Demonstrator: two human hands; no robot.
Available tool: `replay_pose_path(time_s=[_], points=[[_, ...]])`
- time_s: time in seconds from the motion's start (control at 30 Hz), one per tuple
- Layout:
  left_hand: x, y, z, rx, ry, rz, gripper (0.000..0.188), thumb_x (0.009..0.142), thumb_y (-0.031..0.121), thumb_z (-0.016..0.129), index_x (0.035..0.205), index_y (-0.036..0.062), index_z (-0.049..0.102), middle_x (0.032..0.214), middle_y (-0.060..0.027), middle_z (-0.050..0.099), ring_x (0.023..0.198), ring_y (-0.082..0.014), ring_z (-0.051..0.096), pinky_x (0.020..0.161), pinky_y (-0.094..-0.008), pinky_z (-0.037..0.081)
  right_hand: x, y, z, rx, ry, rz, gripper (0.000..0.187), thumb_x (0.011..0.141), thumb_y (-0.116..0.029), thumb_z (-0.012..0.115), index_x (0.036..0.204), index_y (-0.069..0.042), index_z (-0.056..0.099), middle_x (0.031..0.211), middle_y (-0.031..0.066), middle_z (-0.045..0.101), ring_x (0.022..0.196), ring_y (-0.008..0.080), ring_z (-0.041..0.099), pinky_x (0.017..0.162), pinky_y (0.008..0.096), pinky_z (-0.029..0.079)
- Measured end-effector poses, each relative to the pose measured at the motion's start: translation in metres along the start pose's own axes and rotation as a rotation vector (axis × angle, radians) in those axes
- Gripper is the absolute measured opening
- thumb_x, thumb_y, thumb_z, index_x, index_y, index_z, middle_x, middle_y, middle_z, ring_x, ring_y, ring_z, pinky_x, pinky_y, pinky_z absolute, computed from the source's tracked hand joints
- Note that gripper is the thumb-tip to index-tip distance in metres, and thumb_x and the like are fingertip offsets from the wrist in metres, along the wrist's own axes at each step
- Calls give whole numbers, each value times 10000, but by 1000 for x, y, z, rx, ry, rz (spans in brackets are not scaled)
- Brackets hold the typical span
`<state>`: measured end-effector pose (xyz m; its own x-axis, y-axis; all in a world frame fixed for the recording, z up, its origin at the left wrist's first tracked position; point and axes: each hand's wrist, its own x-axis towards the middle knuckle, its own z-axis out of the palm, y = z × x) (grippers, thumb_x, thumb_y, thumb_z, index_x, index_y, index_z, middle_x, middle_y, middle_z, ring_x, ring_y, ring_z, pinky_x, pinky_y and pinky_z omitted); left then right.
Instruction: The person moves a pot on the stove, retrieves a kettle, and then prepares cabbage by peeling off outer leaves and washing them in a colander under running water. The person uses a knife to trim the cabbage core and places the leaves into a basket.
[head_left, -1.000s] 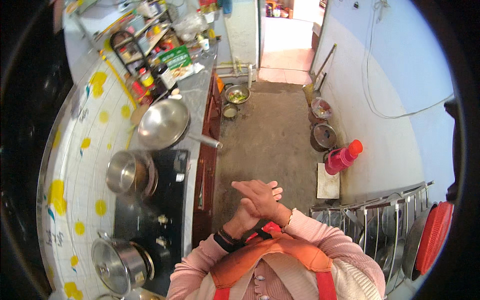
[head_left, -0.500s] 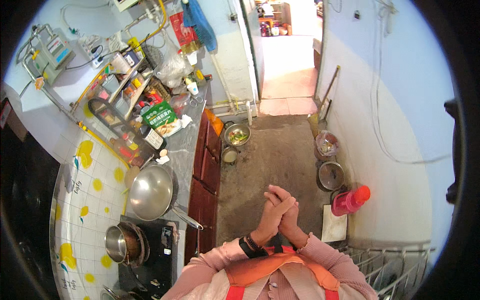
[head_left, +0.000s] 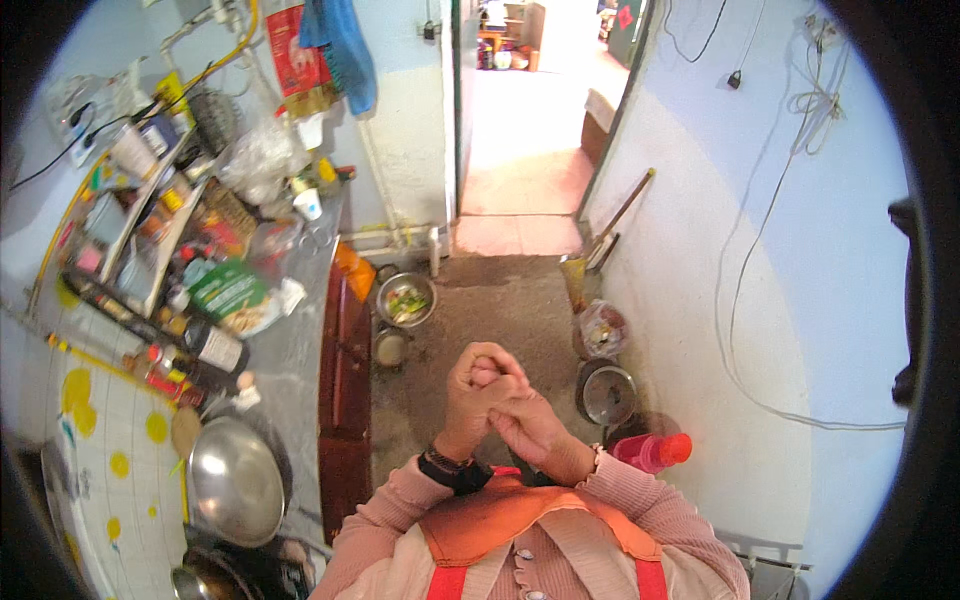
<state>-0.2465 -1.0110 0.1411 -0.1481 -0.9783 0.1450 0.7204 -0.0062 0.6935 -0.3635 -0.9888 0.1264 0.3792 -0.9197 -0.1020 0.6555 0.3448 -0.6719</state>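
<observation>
My left hand (head_left: 464, 392), with dark bands at its wrist, is closed round the fingers of my right hand (head_left: 532, 428). Both are clasped in front of my orange-trimmed apron (head_left: 500, 525), above the floor. The right hand's fingers are partly hidden inside the left, and no object shows between the palms. Off to the left, a steel wok (head_left: 235, 480) rests on the counter side, apart from both hands. Beyond the hands, a metal bowl of chopped vegetables (head_left: 406, 300) stands on the floor beside a smaller bowl of pale liquid (head_left: 390, 348).
Along the left runs a grey counter (head_left: 290, 350) over dark red cabinets (head_left: 345, 400), crowded with bottles and a green food bag (head_left: 235, 297). By the right wall stand a lidded pot (head_left: 608, 395), a bag-lined bin (head_left: 602, 330) and a pink jug (head_left: 650, 452). Ahead is a doorway (head_left: 520, 180).
My view has turned, so the counter and floor items sit further left. The hands have gone from pressed together with fingers extended to the left wrapping round the right.
</observation>
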Motion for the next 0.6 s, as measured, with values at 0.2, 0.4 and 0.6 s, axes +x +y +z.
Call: replay_pose_path(time_s=[0.2,0.4,0.6], points=[[115,-10,-15,-335,-127,-166,429,976,408,621,770,89,422,660,-24,461,635,-174,503,709,-371,502,82,-32,-30,197,48,44,283,967,8,599,1249,28,606,1320,88,583,1234,174,550,1085,297,429],[254,-38,-26,-439,-237,-441,482,1063,405,425,683,109,404,580,-27,423,592,-203,494,712,-386,476,170,-93,-78,-294,126,-48,309,973,-52,625,1275,12,633,1223,39,648,1179,147,569,1025,268,435],[408,-89,-25,-262,-213,-556,466,1056,299,435,627,119,398,554,-38,430,564,-219,489,760,-427,501,275,-183,-167,-941,-10,-345,348,958,-139,663,1301,-83,650,1080,62,701,1039,117,616,880,254,486]])
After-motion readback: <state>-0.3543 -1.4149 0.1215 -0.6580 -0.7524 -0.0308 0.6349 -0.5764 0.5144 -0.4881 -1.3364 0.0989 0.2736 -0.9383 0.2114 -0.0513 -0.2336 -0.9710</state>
